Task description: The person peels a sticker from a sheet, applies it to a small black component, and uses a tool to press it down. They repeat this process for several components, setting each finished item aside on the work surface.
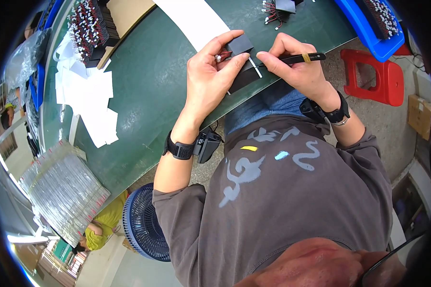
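Observation:
My left hand [203, 81] is closed around a small black rectangular block [240, 44], with thumb and fingers on its sides. Red and black wires [222, 56] with a white connector stick out between those fingers. In my right hand [299, 67] is a pair of black tweezers [315, 57] with a yellow band, its tip pointing left toward the block. Under the hands, at the near table edge, lies a black strip [245, 80] with white edges. The tweezers' tip is close to the strip's right white edge; whether they touch, I cannot tell.
A long white sheet [191, 16] runs across the green table [143, 95]. Wired black blocks [88, 31] and white paper scraps [87, 95] are on the left; more wired blocks [284, 5] lie at the far edge. A blue tray [382, 50], red stool [394, 81] and fan [146, 225] surround me.

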### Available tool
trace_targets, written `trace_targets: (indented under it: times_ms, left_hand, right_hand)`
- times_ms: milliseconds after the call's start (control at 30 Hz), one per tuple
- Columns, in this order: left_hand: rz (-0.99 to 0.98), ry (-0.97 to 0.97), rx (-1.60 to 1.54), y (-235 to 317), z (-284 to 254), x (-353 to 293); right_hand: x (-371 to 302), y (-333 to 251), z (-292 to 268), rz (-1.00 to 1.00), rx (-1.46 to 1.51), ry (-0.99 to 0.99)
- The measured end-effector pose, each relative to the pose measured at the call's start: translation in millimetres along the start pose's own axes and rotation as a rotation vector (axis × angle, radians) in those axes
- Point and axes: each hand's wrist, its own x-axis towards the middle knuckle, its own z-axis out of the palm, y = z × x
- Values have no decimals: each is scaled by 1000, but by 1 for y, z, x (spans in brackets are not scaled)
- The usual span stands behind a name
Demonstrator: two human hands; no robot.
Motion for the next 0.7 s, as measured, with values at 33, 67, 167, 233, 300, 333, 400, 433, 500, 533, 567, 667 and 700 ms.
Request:
trace_targets:
  times_ms: [33,67,167,233,300,333,400,433,500,533,567,667,700]
  left_hand:
    - [1,-1,0,0,0,0]
    - [3,0,-5,1,0,0]
    - [8,1,-15,2,1,0]
    - [-3,-1,-26,3,0,0]
    - [-5,-1,-31,3,0,1]
    - [1,-8,-28,1,0,1]
    - [17,-20,-21,-3,-1,2]
    - [21,-16,-17,-4,-2,1]
    - [28,-16,25,-8,-3,0]
    - [31,-16,46,-8,-4,0]
    - [32,-21,47,-6,-3,0]
    - [19,-35,-55,1,0,1]
    - [19,-38,-53,3,0,0]
  right_hand:
    - [0,-1,0,0,-1,1]
    - [1,-2,0,1,-4,-11]
    - [1,-4,0,3,-10,-33]
    - [1,-4,1,25,25,-39]
    - [0,-3,0,33,42,-42]
    - [-2,-1,0,-57,42,-53]
    - [-5,0,-1,-242,43,-74]
    - [-6,-5,-1,-249,44,-74]
    - [-10,-19,1,-462,138,-63]
    - [-9,-22,1,-568,186,-57]
    - [-9,-23,2,-568,183,-53]
    - [-4,-23,4,46,697,215]
    - [0,-18,3,45,697,219]
